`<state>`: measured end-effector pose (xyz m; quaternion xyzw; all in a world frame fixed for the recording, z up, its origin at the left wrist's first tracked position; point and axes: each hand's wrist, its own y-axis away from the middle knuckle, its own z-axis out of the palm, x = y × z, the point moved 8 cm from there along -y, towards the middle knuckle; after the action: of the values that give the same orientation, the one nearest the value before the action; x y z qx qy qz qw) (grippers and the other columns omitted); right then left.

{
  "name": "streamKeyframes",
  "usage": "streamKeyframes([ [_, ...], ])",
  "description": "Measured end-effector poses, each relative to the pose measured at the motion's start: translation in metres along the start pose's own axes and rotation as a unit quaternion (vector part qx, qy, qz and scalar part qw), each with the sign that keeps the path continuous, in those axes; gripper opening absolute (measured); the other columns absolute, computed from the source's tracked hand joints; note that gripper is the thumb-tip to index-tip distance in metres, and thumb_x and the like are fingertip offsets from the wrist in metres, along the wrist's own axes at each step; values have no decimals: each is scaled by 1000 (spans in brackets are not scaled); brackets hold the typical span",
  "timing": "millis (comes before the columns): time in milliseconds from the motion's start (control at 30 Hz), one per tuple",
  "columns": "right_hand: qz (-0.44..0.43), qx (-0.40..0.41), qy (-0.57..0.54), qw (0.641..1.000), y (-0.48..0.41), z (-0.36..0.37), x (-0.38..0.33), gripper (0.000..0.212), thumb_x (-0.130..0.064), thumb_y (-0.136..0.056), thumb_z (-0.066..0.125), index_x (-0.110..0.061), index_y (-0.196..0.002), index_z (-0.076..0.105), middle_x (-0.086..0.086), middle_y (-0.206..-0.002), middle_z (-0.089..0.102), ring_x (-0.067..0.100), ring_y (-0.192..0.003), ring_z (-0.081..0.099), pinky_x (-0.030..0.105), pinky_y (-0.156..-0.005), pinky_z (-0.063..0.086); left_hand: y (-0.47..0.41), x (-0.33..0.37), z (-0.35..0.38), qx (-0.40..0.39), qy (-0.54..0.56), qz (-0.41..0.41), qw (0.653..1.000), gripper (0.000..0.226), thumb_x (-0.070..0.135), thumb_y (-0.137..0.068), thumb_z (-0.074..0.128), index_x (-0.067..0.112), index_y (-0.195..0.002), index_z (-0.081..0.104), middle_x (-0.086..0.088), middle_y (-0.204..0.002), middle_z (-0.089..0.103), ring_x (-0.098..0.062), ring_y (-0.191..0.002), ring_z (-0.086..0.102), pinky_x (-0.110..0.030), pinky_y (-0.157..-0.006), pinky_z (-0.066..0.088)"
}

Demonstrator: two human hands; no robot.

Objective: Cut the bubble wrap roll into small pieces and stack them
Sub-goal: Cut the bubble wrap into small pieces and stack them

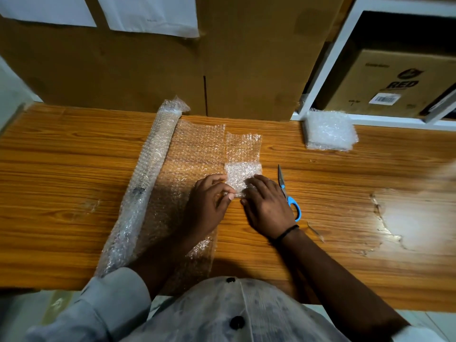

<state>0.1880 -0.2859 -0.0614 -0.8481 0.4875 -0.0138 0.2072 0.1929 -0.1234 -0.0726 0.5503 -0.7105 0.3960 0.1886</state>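
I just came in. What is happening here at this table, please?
A person works at a wooden table. The left hand pinches a small piece of bubble wrap and the right hand presses on it. The scissors lie on the table beside the right hand. The bubble wrap roll lies partly unrolled on the left; a stack of cut pieces sits far right.

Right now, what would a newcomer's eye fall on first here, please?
At the centre of the table the left hand pinches and the right hand presses a small bubble wrap piece. The bubble wrap roll lies left of them, partly unrolled; blue-handled scissors lie by the right hand, and a stack of cut pieces sits far right.
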Motion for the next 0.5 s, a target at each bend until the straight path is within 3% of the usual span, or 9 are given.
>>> streamKeyframes([
  [100, -13, 32, -30, 999, 0, -17, -4, 26, -23, -100, 62, -3, -115, 70, 14, -126, 66, 37, -127, 55, 50, -98, 48, -7, 12, -10, 12, -35, 42, 998, 28, 45, -90, 69, 27, -111, 71, 9, -142, 57, -21, -127, 52, -45, -102, 44],
  [167, -18, 43, -62, 997, -2, -31, -6, 23, -23, -99, 60, -4, -107, 70, 14, -125, 65, 36, -124, 55, 48, -96, 48, -10, 17, -8, -38, -92, 82, 992, 58, 62, -85, 70, 30, -134, 62, 13, -154, 46, -21, -136, 45, -41, -104, 36],
  [233, -15, 39, -87, 995, -6, -45, -8, 21, -24, -98, 59, -6, -102, 69, 11, -124, 64, 33, -123, 55, 46, -97, 47, -13, 15, -2, -79, -128, 99, 984, 74, 70, -84, 65, 35, -147, 51, 16, -157, 43, -20, -140, 41, -44, -106, 34],
  [333, 27, 24, -107, 994, -17, -53, 2, 23, -29, -96, 58, -10, -102, 69, 6, -122, 64, 29, -118, 56, 45, -99, 46, -22, 4, 1, -84, -107, 61, 989, 68, 61, -88, 63, 37, -149, 48, 10, -141, 58, -18, -138, 41, -53, -104, 36],
  [433, 94, -7, -111, 989, -37, -49, 22, 33, -35, -94, 56, -9, -107, 70, 9, -118, 66, 32, -114, 56, 45, -95, 49, -31, -5, 0, -45, -54, 13, 997, 60, 49, -89, 67, 35, -145, 51, 17, -116, 61, -17, -123, 47, -42, -96, 34],
  [500, 124, -18, -114, 986, -54, -48, 34, 27, -32, -93, 61, -9, -104, 70, 11, -114, 67, 35, -110, 56, 43, -93, 48, -36, -8, 3, -35, -30, -7, 999, 60, 47, -90, 67, 35, -146, 48, 22, -106, 63, -17, -117, 54, -38, -94, 29],
])
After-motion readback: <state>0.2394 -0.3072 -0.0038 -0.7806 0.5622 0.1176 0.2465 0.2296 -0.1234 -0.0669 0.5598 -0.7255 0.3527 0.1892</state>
